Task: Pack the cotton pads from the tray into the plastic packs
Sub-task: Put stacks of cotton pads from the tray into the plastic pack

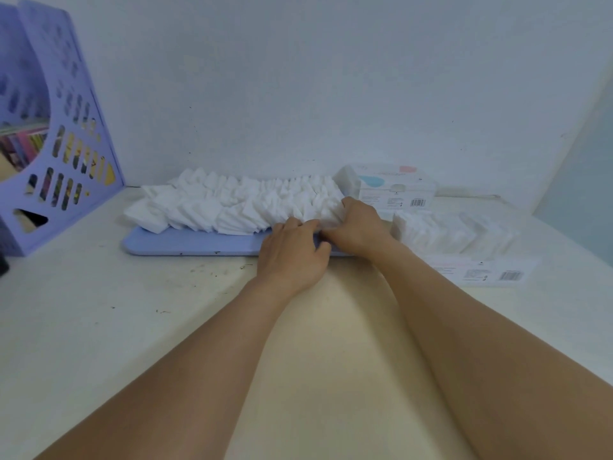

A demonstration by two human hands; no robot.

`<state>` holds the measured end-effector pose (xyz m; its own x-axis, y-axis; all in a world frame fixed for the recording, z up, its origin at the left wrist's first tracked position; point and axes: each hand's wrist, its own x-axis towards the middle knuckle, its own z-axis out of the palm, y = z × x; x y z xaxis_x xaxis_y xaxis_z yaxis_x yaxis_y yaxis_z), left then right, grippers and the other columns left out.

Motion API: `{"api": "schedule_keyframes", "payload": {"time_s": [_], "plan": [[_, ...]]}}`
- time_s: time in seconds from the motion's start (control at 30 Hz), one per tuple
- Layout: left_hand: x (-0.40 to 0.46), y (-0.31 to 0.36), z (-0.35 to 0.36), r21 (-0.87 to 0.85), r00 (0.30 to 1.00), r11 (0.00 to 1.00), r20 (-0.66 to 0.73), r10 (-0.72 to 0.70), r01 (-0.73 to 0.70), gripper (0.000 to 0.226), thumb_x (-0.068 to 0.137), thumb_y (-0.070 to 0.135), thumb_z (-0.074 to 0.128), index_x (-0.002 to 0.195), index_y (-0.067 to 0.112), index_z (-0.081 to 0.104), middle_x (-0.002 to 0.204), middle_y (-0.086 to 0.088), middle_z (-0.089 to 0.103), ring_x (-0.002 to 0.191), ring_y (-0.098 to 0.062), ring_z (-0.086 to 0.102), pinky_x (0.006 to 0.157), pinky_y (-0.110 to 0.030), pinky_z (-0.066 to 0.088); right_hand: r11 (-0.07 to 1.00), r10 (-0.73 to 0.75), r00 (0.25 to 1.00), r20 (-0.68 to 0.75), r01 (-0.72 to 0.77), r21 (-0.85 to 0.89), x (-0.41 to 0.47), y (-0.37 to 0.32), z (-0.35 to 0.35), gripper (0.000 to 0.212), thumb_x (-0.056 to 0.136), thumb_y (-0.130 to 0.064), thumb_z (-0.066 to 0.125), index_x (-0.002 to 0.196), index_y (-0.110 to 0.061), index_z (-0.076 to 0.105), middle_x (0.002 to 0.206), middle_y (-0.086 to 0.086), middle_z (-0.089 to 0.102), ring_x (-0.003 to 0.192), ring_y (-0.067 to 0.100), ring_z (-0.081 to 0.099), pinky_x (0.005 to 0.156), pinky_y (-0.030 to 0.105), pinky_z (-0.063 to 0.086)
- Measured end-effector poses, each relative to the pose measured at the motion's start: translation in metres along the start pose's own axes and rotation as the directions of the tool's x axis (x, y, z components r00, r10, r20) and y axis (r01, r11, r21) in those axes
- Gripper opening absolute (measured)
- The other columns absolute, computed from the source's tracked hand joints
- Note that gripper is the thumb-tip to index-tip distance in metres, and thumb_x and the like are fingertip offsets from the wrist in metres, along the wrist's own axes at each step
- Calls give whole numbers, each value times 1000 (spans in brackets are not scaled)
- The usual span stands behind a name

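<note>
A blue tray (pixel 185 242) lies against the wall, heaped with several white square cotton pads (pixel 229 202). My left hand (pixel 293 250) and my right hand (pixel 360 227) meet at the tray's right end, fingers closed around a small bunch of pads at the pile's edge. To the right lies a clear plastic pack (pixel 464 235) partly filled with pads, its printed label facing me. A second, full pack (pixel 394 187) stands behind it near the wall.
A purple perforated file holder (pixel 63 134) with books stands at the left against the wall. The cream table top (pixel 132 310) carries small dark specks. A pale wall panel (pixel 577 180) closes the right side.
</note>
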<state>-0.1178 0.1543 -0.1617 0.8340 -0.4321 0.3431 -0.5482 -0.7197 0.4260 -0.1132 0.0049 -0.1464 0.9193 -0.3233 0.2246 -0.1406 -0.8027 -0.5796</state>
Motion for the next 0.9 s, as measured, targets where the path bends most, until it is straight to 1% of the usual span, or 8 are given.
{"api": "schedule_keyframes", "payload": {"time_s": [0.17, 0.43, 0.57, 0.73, 0.8, 0.83, 0.87, 0.9], "plan": [[0, -1, 0, -11, 1000, 1000, -2, -9, 9, 44, 98, 35, 50, 140, 21, 54, 130, -6, 56, 122, -26, 48, 97, -36, 39, 997, -42, 998, -53, 39, -65, -3, 1, 1, 41, 85, -38, 70, 73, -22, 34, 75, -4, 46, 75, 19, 46, 53, 28, 27], [1, -3, 2, -32, 1000, 999, 9, -17, 18, 49, 98, 35, 51, 144, 19, 50, 132, -4, 56, 125, -26, 48, 102, -37, 40, 980, -90, 986, -143, 62, -188, -7, 0, -4, 25, 91, -16, 58, 76, -13, 39, 77, 3, 48, 75, 24, 48, 51, 30, 27], [2, -3, 3, -37, 1000, 999, -7, -18, 18, 46, 97, 36, 53, 139, 17, 53, 128, -4, 57, 122, -26, 49, 99, -36, 41, 994, -53, 978, -201, 32, -106, -4, 3, -8, 35, 94, -16, 56, 68, -17, 33, 79, 4, 46, 80, 26, 46, 63, 32, 29], [2, -4, 3, -42, 1000, 999, -9, 1, -2, 46, 97, 36, 54, 139, 18, 54, 128, -2, 58, 121, -24, 50, 96, -35, 42, 996, -28, 932, -361, 57, 69, -7, 0, -10, 38, 94, -16, 57, 66, -20, 32, 69, -1, 44, 65, 19, 43, 60, 29, 32], [2, 0, 1, -180, 996, 983, -85, -41, 25, 36, 96, 36, 55, 128, 21, 62, 115, 0, 63, 108, -18, 56, 86, -32, 43, 974, -43, 893, -449, 136, 178, -13, -13, -20, 29, 93, -13, 59, 68, -12, 44, 64, 0, 46, 58, 16, 42, 55, 27, 33], [3, 3, -2, -347, 981, 937, -163, -104, 42, 26, 96, 36, 55, 114, 22, 67, 102, 1, 66, 96, -15, 58, 79, -30, 42, 935, -28, 895, -446, 181, 304, -16, -21, -26, 20, 92, -12, 61, 75, -5, 55, 66, 4, 54, 61, 18, 50, 58, 28, 41], [4, 6, -6, -552, 952, 833, -232, -202, 43, 23, 95, 37, 53, 101, 21, 69, 91, 2, 66, 87, -15, 59, 75, -30, 43, 839, 8, 934, -357, 188, 511, -19, -28, -32, 13, 93, -11, 63, 86, 0, 63, 75, 10, 64, 70, 22, 61, 65, 33, 53], [6, 9, -13, -744, 916, 668, -247, -316, 30, 27, 94, 40, 52, 94, 19, 69, 85, 1, 67, 83, -17, 61, 74, -32, 46, 689, 19, 983, -184, 121, 715, -24, -36, -39, 13, 95, -9, 64, 99, 2, 67, 90, 15, 72, 83, 26, 70, 75, 37, 60]]}}
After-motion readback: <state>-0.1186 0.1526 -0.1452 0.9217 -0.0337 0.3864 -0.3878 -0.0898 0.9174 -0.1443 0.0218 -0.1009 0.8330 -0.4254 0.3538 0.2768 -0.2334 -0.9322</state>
